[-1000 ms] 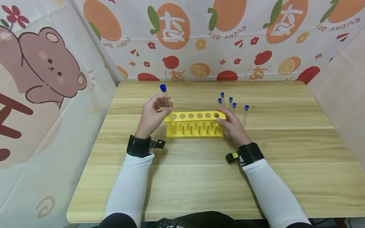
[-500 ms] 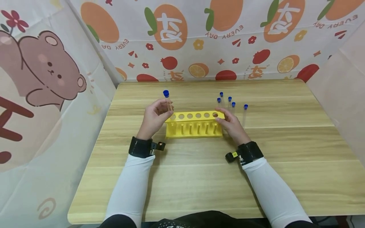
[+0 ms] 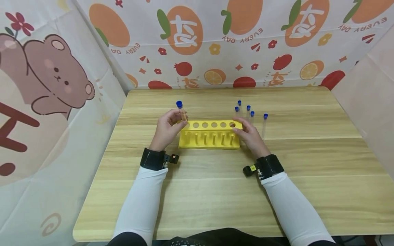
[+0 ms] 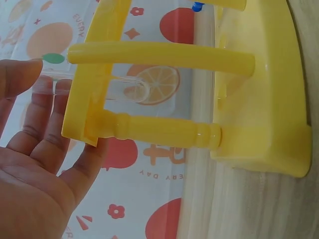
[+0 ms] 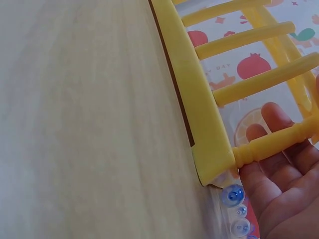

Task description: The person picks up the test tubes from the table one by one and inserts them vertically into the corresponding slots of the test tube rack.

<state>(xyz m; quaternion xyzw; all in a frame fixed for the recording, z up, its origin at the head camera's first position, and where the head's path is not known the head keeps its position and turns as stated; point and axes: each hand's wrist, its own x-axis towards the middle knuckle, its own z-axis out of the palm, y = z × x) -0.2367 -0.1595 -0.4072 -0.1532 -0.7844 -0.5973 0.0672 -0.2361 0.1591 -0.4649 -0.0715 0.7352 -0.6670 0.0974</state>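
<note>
My left hand [image 3: 165, 131] pinches a clear test tube [image 3: 183, 116] with a blue cap [image 3: 179, 104], tilted slightly left. It is at the left end of a yellow test tube rack [image 3: 209, 144]. The left wrist view shows the tube's rounded lower end [image 4: 127, 90] through the rack's top plate, above its base. My right hand [image 3: 253, 138] grips the rack's right end, thumb in front and fingers behind. In the right wrist view its fingers [image 5: 284, 174] curl around the end post [image 5: 274, 144]. The other holes in the top plate hold no tubes.
Several more blue-capped test tubes [image 3: 248, 108] stand behind the rack's right end, one [image 3: 265, 124] apart to the right. The wooden table [image 3: 203, 194] reaches back to a fruit-printed cloth [image 3: 227, 68]. A bear-printed cloth [image 3: 58, 75] hangs at the left.
My left hand has lowered the test tube toward the rack's leftmost hole, its cap dropping and shifting slightly right. My right hand keeps its hold on the rack.
</note>
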